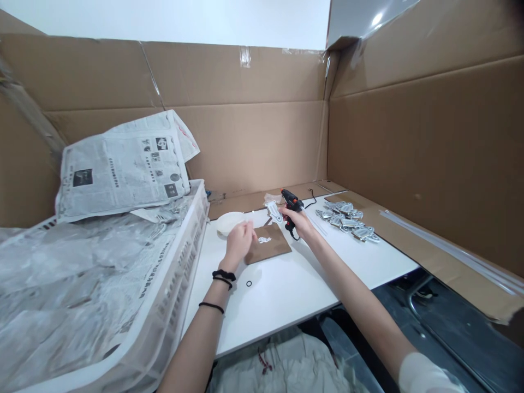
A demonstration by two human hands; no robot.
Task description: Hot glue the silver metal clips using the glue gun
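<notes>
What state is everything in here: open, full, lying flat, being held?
Left hand: fingers drawn together
Right hand: closed on the glue gun
Glue gun: held; on or off, can't tell
Brown board: flat, white piece on top
Metallic pieces: loosely heaped
Crate: open-topped, loaded
Newspaper: creased, propped up

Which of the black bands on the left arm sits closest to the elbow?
The lone thin band on the forearm; the thick band and second thin one sit close together near the wrist.
</notes>
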